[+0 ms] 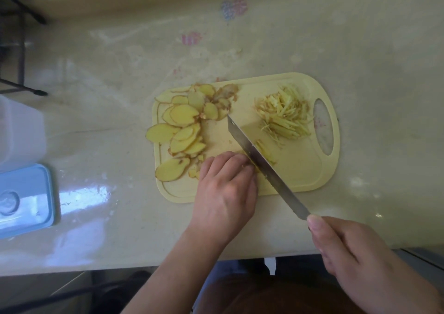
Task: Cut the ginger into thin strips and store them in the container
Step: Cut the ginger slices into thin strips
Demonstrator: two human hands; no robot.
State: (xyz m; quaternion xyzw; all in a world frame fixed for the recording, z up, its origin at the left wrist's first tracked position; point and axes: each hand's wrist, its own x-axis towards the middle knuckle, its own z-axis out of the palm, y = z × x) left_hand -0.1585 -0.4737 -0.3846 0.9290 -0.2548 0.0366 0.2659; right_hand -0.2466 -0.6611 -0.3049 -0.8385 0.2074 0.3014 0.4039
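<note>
At the far left edge of the pale counter stands a translucent white container, its contents too blurred to tell, with a blue lid lying flat on the counter just in front of it. Toward the middle, a pale yellow cutting board carries the ginger: a spread of overlapping ginger slices covers its left half, some still edged with brown skin. The left hand rests at the board's near edge, fingers curled down onto a small stack of slices beside the blade; what lies under the fingertips is mostly hidden. A long knife runs diagonally across the board, its tip near the slices, with a few freshly cut slivers lying along its right side. Farther right, near the board's oval handle hole, sits a loose pile of ginger strips. At the lower right, the right hand has its grip closed around the knife's handle, thumb laid along the top.
</note>
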